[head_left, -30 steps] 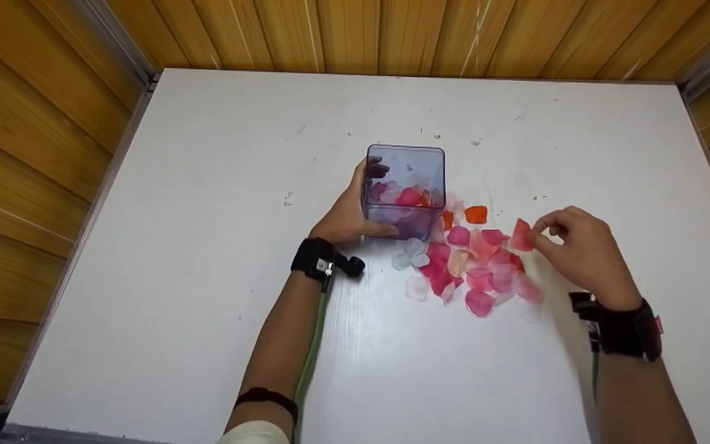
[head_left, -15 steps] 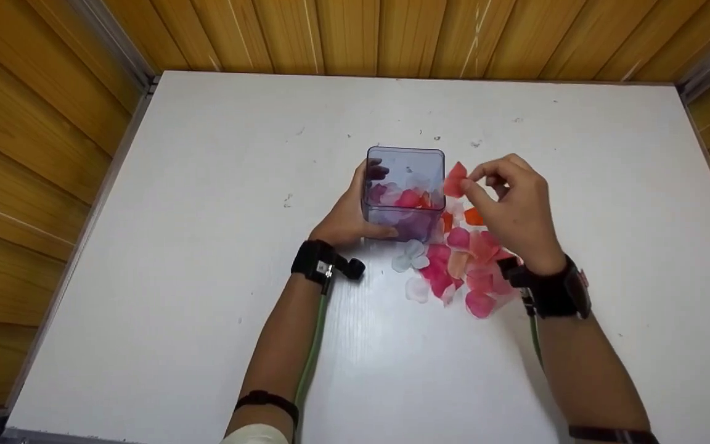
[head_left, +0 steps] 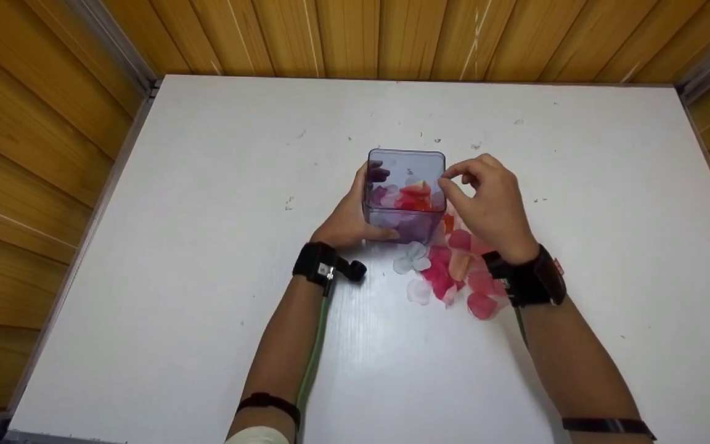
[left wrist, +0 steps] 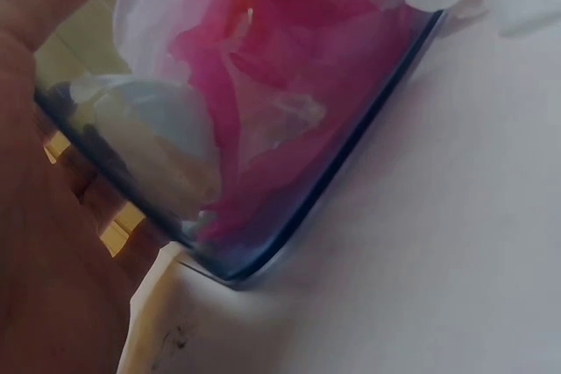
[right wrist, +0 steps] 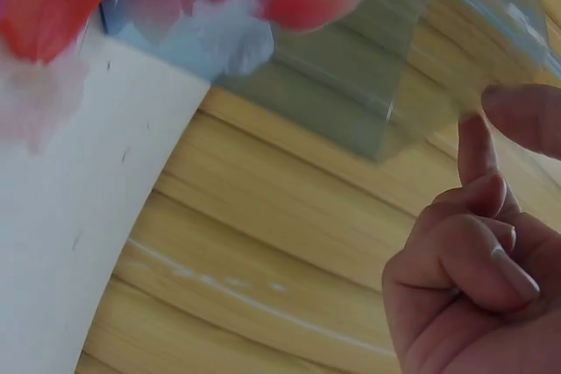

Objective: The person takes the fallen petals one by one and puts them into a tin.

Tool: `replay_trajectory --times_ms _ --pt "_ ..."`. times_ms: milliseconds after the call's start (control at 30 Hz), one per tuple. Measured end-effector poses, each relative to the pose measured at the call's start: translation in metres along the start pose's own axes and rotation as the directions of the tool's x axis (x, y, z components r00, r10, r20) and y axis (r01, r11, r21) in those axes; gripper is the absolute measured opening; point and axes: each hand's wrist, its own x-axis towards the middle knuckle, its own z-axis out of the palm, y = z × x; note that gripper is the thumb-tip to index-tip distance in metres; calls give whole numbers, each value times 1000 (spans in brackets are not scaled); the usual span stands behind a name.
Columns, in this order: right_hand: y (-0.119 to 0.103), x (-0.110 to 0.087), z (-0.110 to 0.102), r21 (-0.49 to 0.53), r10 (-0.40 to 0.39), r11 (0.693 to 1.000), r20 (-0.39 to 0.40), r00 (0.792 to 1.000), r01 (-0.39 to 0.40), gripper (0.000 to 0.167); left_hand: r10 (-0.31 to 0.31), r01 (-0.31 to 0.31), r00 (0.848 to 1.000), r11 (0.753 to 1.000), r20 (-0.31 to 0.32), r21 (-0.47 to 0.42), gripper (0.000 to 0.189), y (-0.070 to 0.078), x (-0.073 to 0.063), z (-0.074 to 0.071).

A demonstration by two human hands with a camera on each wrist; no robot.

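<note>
A translucent bluish plastic box (head_left: 405, 226) stands at the middle of the table, open side up, with pink, red and pale artificial petals (head_left: 416, 198) inside. My left hand (head_left: 344, 217) grips it from the left, thumb across the front and fingers behind the far side. At the box's right rim is my right hand (head_left: 492, 200); its thumb and index fingertips are slightly apart, no petal between them, and the other fingers are curled. Whether those tips touch the rim I cannot tell. A loose pile of petals (head_left: 438, 274) lies to the right of the box, partly hidden by my right hand and wrist.
White petals (head_left: 412, 258) lie in front of the box. Each wrist wears a black strap with a camera (head_left: 350, 270) and a green cable. The white table (head_left: 195, 246) is backed by wood-patterned panels (head_left: 349, 37).
My right hand moved left to the box with a coral-red petal and let it go; a coral-red petal now lies on top inside. My left hand kept its hold on the box.
</note>
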Motion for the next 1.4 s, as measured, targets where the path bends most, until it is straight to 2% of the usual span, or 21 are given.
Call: replay_trajectory --times_ms 167,300,367,467,633,733,900,1033,1100,1233,1333,1400 --pt "22 -4 -25 -39 43 998 -62 997 -46 16 10 -10 1000 1000 1 13 128 1 2 0" --pt "47 -10 -35 -132 70 988 -54 996 -76 16 17 -17 1000 1000 1 10 128 1 3 0" --pt "59 -13 -36 -185 88 979 -15 996 -89 16 16 -16 1000 1000 4 2 129 0 2 0" --pt "73 -18 -33 -250 135 962 83 987 -111 17 12 -12 1000 1000 3 -6 129 0 1 0" --pt "87 -19 -25 -341 234 929 234 944 -146 24 6 -6 1000 1000 -4 -11 130 -1 0 0" --pt "91 -18 -22 -378 261 914 267 928 -148 24 0 0 1000 1000 -6 -12 129 0 0 0" --pt "96 -17 -19 -383 275 911 281 919 -155 17 -5 5 1000 1000 -8 2 128 0 0 1" --pt "95 -17 -19 -377 283 911 272 920 -169 14 1 -1 1000 1000 -6 13 128 -1 0 1" --pt "93 -17 -19 -371 284 911 247 927 -180 14 4 -4 1000 1000 -4 8 128 -1 1 1" --pt "85 -17 -24 -341 235 924 156 959 -171 13 9 -9 1000 1000 -2 -8 127 -1 2 1" --pt "75 -17 -27 -299 161 945 68 985 -134 14 12 -12 1000 1000 -1 -14 126 -1 3 2" --pt "66 -17 -28 -250 111 963 8 994 -106 15 13 -13 1000 1000 2 -11 126 -1 4 2"
